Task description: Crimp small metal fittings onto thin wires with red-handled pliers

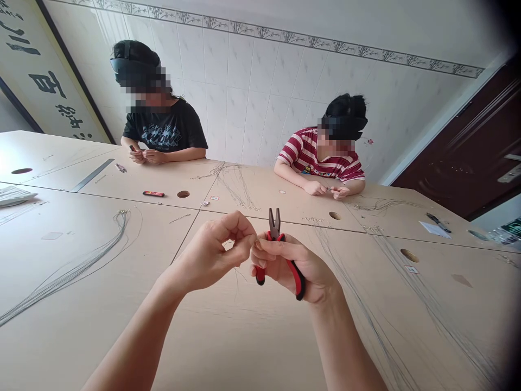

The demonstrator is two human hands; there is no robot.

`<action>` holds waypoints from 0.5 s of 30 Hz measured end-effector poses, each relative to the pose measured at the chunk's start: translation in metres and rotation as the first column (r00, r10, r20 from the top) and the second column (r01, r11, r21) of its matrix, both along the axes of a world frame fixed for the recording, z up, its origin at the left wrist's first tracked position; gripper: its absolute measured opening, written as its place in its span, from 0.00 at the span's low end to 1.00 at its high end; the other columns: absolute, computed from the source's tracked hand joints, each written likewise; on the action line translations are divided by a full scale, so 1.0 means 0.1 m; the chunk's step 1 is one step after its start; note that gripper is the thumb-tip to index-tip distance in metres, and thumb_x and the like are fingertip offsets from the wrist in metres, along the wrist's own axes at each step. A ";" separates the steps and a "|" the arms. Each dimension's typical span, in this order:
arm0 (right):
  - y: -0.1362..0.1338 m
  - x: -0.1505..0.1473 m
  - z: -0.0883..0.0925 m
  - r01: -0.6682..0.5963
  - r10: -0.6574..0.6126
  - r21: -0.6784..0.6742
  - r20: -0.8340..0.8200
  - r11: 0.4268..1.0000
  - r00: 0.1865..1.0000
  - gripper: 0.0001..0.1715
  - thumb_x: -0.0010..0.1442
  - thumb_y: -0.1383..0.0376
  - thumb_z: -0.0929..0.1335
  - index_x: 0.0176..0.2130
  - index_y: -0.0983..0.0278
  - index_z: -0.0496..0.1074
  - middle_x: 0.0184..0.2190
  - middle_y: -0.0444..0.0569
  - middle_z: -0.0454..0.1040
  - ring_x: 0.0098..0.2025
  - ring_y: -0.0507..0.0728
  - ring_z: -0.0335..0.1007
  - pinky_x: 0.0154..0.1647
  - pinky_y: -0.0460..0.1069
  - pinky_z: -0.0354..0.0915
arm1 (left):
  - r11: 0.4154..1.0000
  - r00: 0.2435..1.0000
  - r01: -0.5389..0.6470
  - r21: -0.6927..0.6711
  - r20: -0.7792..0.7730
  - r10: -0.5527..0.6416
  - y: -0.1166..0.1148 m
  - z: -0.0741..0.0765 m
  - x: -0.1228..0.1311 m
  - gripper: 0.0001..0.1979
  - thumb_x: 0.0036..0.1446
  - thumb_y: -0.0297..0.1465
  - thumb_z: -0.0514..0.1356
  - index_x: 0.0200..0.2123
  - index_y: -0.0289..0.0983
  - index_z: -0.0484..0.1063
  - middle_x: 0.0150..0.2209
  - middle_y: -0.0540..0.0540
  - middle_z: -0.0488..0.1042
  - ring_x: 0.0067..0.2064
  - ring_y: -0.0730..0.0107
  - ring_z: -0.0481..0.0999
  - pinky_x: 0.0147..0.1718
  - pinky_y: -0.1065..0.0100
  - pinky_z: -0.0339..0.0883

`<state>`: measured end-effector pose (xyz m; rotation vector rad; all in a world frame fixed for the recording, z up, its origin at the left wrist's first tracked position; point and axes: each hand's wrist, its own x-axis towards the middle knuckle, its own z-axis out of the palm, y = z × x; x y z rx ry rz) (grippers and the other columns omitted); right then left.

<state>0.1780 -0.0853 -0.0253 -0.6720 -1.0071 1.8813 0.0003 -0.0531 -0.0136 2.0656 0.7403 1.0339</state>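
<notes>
Wall (252,108) behind table clad in pale, faintly marbled tiles, thin joint lines showing. Border strip (285,37) with dark plant motifs running along tiles, plain pale upper wall (366,21) above. Far left: framed panel (44,84) bearing large dark written characters. Right: dark reddish-brown door (468,141) with metal handle (510,172), pale door frame (446,120) alongside. Broad light wood-toned table (228,336), straight seams between sections, round holes (409,255) through top. Light soft, fairly even; faint sheen on tiles, upper left.

red-and-black plier handles (298,276), beige table (228,347), red-and-white striped shirt (302,147)
</notes>
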 end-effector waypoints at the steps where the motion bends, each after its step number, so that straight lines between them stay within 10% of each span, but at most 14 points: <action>1: 0.00 0.00 0.00 -0.008 0.008 -0.019 -0.015 1.000 1.000 0.15 0.58 0.62 0.71 0.25 0.63 0.63 0.25 0.40 0.51 0.28 0.50 0.51 0.35 0.49 0.62 | 1.000 1.000 0.000 0.014 0.000 0.000 -0.01 0.00 0.00 0.06 0.58 0.22 0.55 0.30 0.37 0.65 0.22 0.55 0.68 0.22 0.80 0.65 0.21 0.76 0.61; 7: -0.02 -0.03 0.04 0.121 -0.151 0.158 0.192 0.980 0.970 0.15 0.58 0.59 0.71 0.26 0.64 0.66 0.25 0.43 0.57 0.31 0.51 0.55 0.35 0.49 0.60 | 0.999 1.000 0.000 -0.041 -0.023 -0.001 0.01 0.05 -0.04 0.05 0.62 0.28 0.55 0.32 0.37 0.68 0.21 0.54 0.70 0.24 0.76 0.69 0.24 0.73 0.63; 15: -0.09 -0.07 0.08 0.262 -0.541 0.520 0.509 0.813 0.670 0.16 0.62 0.53 0.67 0.30 0.62 0.67 0.22 0.39 0.53 0.23 0.49 0.46 0.24 0.47 0.49 | 0.986 0.999 0.033 -0.162 -0.003 -0.034 0.07 0.06 -0.10 0.12 0.63 0.28 0.49 0.38 0.37 0.73 0.25 0.50 0.75 0.31 0.69 0.73 0.35 0.66 0.66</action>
